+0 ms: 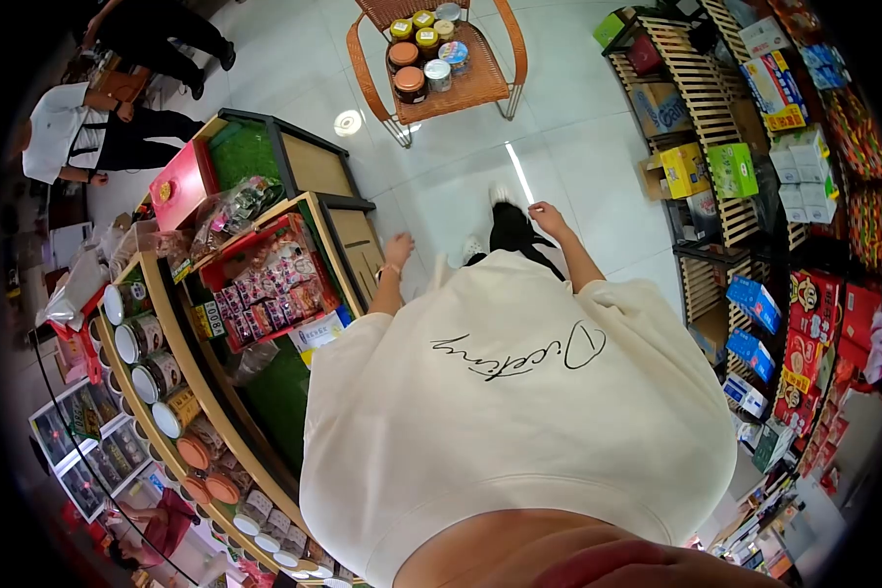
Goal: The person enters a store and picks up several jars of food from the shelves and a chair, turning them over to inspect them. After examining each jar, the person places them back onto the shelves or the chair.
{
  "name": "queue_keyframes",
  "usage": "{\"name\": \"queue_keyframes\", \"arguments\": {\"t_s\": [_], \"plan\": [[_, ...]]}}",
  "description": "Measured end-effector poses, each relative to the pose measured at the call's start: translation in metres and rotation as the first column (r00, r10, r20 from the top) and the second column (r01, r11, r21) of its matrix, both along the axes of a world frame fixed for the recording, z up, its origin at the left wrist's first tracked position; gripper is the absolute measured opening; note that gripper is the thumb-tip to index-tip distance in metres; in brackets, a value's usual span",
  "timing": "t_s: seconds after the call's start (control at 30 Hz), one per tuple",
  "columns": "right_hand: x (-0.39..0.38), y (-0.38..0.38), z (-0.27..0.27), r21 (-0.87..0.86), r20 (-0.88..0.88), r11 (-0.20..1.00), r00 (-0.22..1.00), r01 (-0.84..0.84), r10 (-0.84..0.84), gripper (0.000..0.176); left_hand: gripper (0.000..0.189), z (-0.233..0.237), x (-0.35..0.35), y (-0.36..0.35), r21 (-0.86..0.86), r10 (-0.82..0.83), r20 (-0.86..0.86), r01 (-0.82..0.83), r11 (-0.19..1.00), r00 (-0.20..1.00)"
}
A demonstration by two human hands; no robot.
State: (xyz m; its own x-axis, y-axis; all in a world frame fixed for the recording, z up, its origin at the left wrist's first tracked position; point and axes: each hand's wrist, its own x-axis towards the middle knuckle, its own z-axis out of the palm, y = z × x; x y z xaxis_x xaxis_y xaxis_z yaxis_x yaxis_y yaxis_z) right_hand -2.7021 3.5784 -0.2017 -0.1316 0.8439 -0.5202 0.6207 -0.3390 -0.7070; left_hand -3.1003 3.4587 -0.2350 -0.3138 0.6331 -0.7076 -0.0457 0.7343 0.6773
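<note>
My left hand hangs beside the wooden display stand, a bracelet at its wrist. Its loose fingers appear to hold nothing. My right hand is out in front of my right side, above the tiled floor. Those fingers are slightly bent and apart, with nothing visible in them. A cream T-shirt with black script covers my body. Ahead stands a woven armchair. On its seat are several lidded jars, among them a brown-lidded jar and a silver-lidded jar.
Left, the stand carries a red tray of small wrapped packets, a red box and rows of jars. Slatted shelves with boxed goods line the right. Another person in a white top is at upper left.
</note>
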Motion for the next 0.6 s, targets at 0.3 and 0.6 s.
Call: {"name": "queue_keyframes", "arguments": {"t_s": [0.3, 0.6], "plan": [[0.030, 0.096, -0.054, -0.454, 0.110, 0.878, 0.988, 0.150, -0.112, 0.033, 0.029, -0.003, 0.037, 0.098, -0.014, -0.249, 0.111, 0.252, 0.968, 0.962], [-0.026, 0.319, -0.098, -0.382, 0.121, 0.924, 0.992, 0.003, 0.047, 0.033, 0.043, 0.016, -0.041, 0.247, -0.222, -0.199, -0.146, 0.164, 0.961, 0.969]]}}
